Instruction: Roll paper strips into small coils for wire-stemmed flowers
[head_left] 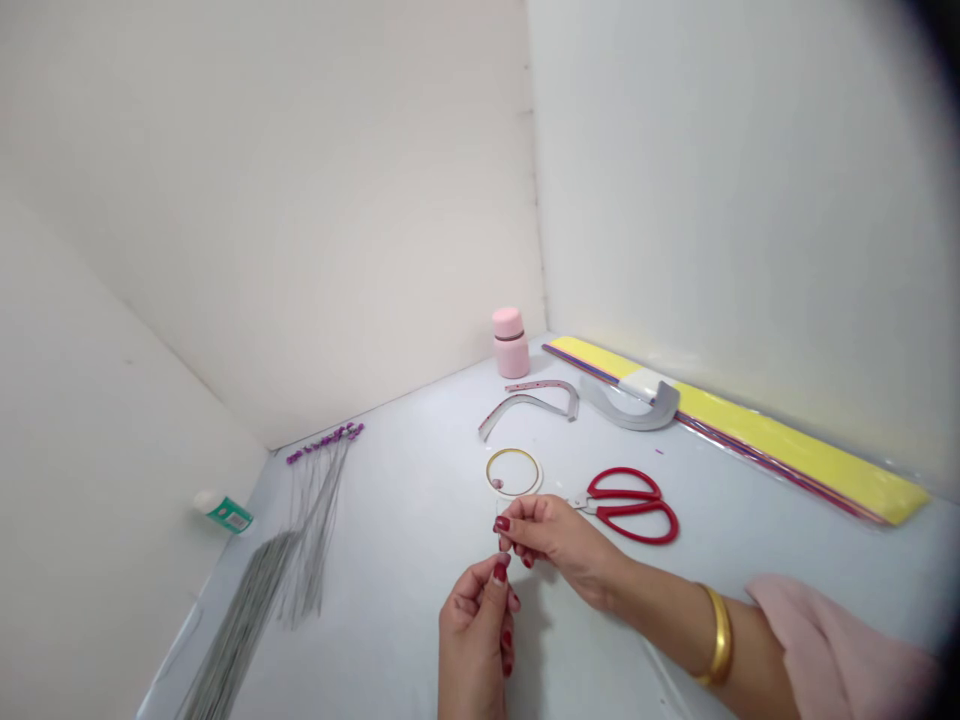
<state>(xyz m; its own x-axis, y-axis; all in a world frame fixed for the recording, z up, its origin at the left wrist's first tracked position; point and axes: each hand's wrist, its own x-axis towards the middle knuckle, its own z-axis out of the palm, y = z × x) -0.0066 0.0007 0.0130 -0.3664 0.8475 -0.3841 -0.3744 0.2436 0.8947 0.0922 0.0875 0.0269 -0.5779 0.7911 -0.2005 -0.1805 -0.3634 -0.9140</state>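
My left hand [472,640] rises from the bottom edge, its red-nailed fingertips meeting those of my right hand [559,545] just above the middle of the table. Something very thin may be pinched between them, but it is too fine to tell. Directly beyond the fingertips lies a gold-coloured ring [514,472] on a white backing, with a small pink bead [497,483] inside it. Red-handled scissors [630,507] lie close to the right of my right hand. A gold bangle [718,635] circles my right wrist.
To the left lie a bundle of grey wires [247,620] and thin wires tipped with purple beads [324,437]. Curved grey strips [529,405], a grey curved piece [630,405], a pink bottle [509,342], yellow sheets [795,445] and a white-green tube [223,512] line the white walls.
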